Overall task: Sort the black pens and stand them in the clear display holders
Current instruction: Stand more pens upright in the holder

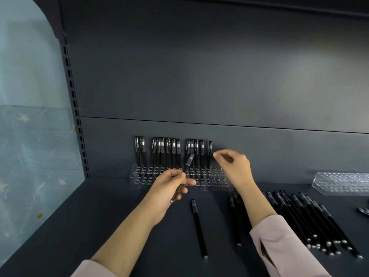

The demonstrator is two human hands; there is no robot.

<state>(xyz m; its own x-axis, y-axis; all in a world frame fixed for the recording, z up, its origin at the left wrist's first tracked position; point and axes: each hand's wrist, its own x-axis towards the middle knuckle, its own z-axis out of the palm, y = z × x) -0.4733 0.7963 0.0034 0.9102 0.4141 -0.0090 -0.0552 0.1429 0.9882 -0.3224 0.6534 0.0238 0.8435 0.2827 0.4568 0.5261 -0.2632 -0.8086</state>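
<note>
A clear display holder (137,177) stands at the back of the dark shelf with several black pens (161,151) upright in its rear holes. My left hand (169,186) pinches one black pen (188,162) in front of the holder, cap end tilted up and to the right. My right hand (237,166) hovers with loosely curled fingers just right of the rightmost standing pen (210,146); it is blurred and holds nothing that I can see.
A single pen (197,222) lies on the shelf (79,216) between my forearms. Two more pens (235,216) lie by my right forearm, and a row of several pens (299,214) lies further right. A second clear holder (339,182) sits at the far right.
</note>
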